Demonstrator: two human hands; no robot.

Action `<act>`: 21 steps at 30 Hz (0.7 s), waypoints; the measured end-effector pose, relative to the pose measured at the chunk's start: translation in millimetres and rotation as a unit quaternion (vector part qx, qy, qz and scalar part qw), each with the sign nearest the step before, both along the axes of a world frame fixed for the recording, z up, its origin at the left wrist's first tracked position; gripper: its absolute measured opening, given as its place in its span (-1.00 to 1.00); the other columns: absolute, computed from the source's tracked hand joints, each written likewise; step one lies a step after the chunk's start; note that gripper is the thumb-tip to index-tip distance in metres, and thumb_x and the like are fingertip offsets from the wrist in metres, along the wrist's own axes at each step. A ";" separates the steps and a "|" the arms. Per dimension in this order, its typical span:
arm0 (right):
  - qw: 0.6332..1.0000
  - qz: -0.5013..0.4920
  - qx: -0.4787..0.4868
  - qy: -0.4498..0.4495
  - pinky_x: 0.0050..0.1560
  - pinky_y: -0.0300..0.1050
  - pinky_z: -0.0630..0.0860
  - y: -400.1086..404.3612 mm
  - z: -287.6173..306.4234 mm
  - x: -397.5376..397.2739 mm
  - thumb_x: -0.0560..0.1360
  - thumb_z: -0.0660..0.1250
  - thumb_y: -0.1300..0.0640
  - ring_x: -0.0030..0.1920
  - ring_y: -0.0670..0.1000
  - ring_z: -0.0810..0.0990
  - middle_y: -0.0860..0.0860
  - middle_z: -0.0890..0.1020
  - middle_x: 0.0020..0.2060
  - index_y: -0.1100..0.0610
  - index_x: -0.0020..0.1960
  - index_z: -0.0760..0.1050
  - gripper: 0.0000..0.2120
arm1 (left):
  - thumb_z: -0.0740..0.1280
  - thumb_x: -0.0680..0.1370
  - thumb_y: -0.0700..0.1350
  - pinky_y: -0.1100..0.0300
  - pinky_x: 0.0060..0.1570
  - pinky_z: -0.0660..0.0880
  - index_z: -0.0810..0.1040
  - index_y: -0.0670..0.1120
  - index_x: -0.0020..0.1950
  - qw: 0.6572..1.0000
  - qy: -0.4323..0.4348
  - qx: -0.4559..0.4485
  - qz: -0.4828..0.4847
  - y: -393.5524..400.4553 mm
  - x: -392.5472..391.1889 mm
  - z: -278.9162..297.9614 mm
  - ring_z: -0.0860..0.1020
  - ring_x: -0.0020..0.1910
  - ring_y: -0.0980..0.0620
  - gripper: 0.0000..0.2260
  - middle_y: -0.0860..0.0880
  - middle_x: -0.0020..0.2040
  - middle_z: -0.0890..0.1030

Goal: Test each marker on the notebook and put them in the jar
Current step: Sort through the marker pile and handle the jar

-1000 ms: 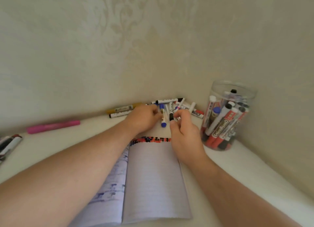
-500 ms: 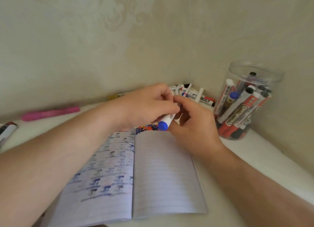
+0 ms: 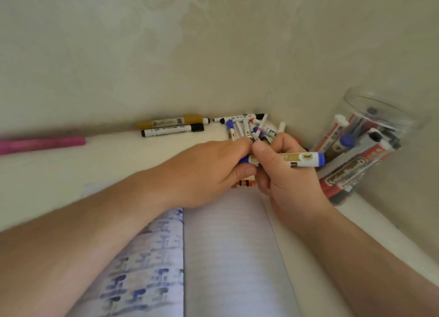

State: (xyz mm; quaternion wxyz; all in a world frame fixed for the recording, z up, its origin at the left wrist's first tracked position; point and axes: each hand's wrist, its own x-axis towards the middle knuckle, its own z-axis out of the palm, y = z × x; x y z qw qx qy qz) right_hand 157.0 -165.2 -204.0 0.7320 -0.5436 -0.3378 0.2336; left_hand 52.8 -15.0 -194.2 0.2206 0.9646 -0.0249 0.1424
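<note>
Both hands have lifted the blue whiteboard marker (image 3: 294, 159) level above the open notebook (image 3: 228, 252): left hand (image 3: 209, 171) pinching its cap end, right hand (image 3: 280, 171) gripping the barrel. Light, rigid, smooth plastic; best held mid-barrel. The jar (image 3: 370, 145) stands nearby.

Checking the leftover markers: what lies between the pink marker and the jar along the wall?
Head view: a gold marker, a black marker and a marker pile.

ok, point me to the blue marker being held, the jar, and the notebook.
blue marker (image 3: 306, 159), head view, white barrel near its blue end.
jar (image 3: 389, 102), head view, clear rim.
notebook (image 3: 228, 245), head view, bare lined right page.
</note>
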 end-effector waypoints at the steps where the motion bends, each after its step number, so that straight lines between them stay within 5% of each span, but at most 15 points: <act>1: 1.000 0.000 -0.005 -0.011 -0.51 -0.29 0.27 -0.6 1.5 -0.3 0.43 0.56 0.01 -0.56 -0.05 0.32 0.09 0.41 -0.50 0.00 -0.33 0.39 -0.64 | 0.06 0.65 0.22 0.10 -0.18 0.39 0.34 0.12 0.17 1.000 0.006 0.009 -0.003 -0.9 -0.9 -1.9 0.46 -0.22 0.14 -0.77 0.24 -0.21 0.46; 7: 0.999 0.052 -0.013 -0.004 -0.49 -0.27 0.29 -3.1 4.7 -1.8 0.35 0.53 0.00 -0.54 -0.03 0.40 0.12 0.52 -0.49 0.02 -0.35 0.43 -0.71 | -0.01 0.58 0.35 0.14 -0.32 0.35 0.36 0.25 0.15 0.999 -0.025 0.014 0.013 2.6 -5.7 0.8 0.42 -0.38 0.27 -0.70 0.23 -0.36 0.46; 13: 0.997 0.074 -0.013 -0.022 -0.41 -0.18 0.33 -8.4 7.5 -0.4 0.32 0.65 -0.12 -0.42 0.03 0.47 0.13 0.58 -0.41 0.03 -0.30 0.45 -0.60 | 0.11 0.61 0.31 0.11 -0.22 0.49 0.34 0.34 0.02 0.999 0.000 -0.045 -0.006 -2.6 -7.1 7.8 0.53 -0.26 0.20 -0.90 0.23 -0.24 0.56; 21: 0.996 0.083 -0.003 -0.046 -0.39 -0.21 0.42 -13.8 12.2 -4.1 0.35 0.63 -0.13 -0.39 0.04 0.50 0.08 0.60 -0.41 0.02 -0.30 0.48 -0.63 | 0.18 0.62 0.30 -0.10 0.15 0.58 0.55 0.17 0.18 0.978 0.066 -0.191 -0.054 -7.4 -8.7 7.8 0.66 0.12 0.05 -0.69 0.10 0.08 0.69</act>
